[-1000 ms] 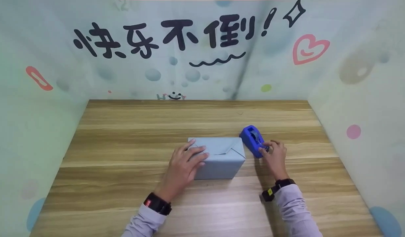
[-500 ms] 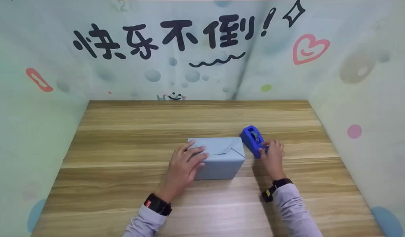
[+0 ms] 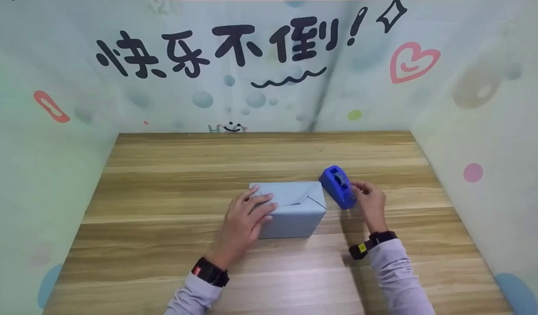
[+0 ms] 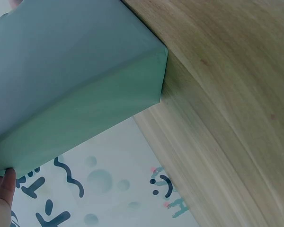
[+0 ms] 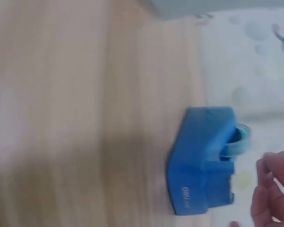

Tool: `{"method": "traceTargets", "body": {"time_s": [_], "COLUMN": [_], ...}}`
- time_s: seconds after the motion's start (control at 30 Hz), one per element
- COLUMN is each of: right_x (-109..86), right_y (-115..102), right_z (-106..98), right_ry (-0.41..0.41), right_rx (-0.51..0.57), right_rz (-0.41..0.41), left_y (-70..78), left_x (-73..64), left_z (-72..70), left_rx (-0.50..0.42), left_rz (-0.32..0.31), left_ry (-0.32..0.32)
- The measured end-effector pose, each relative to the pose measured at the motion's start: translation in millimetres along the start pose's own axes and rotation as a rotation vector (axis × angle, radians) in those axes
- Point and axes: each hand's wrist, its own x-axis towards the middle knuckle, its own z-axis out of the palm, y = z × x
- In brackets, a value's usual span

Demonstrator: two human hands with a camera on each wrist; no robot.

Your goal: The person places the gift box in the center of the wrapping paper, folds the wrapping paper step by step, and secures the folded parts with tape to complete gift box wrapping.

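A box wrapped in pale blue paper (image 3: 290, 223) stands on the table, with a folded flap across its top. My left hand (image 3: 242, 218) rests on the box's left side, fingers spread over the top edge; a fingertip shows against the paper in the left wrist view. Just right of the box stands a blue tape dispenser (image 3: 336, 188) with a tape roll (image 5: 236, 141) in it. My right hand (image 3: 371, 203) is beside the dispenser's right side, thumb and forefinger brought close together. I cannot tell whether these fingers hold clear tape.
The wood-grain table (image 3: 163, 175) is enclosed by pale printed walls at the back and both sides. Large dark lettering marks the back wall (image 3: 163, 105).
My right hand has moved from the dispenser's front end out to its right side, after shifting inward half a second ago. The left hand, the box and the dispenser stay in place.
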Motion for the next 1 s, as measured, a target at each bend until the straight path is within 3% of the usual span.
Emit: {"method": "traceTargets", "body": {"time_s": [0.17,0.3,0.57,0.67,0.83,1.0], "right_x": [3.8,4.3,3.9,1.0,-6.7,-14.4], "right_y": [-1.6,-0.1,12.8,17.6,29.2,34.2], "right_z": [-13.0,-18.3,-20.9,-20.4,-17.5,-11.4], "right_ry": [-0.172,-0.247,-0.271,-0.269,-0.257,-0.224], "right_rx": [0.232,0.4,0.528,0.638,0.91,0.962], "right_rz": [0.231,0.353,0.388,0.428,0.522,0.51], "left_y": [-0.6,-0.9,-0.8,-1.0,-0.5,-0.5], "left_x": [-0.2,-0.5,-1.2,-0.4,0.2,-0.5], "left_z": [0.2,1.4,1.9,1.3,0.5,1.4], "left_rx": [-0.005,-0.009,-0.021,-0.024,-0.029,-0.024], "left_rz": [0.007,-0.002,-0.002,0.005,0.006,0.004], "left_ry": [0.016,0.019,0.019,0.02,0.023,0.026]}}
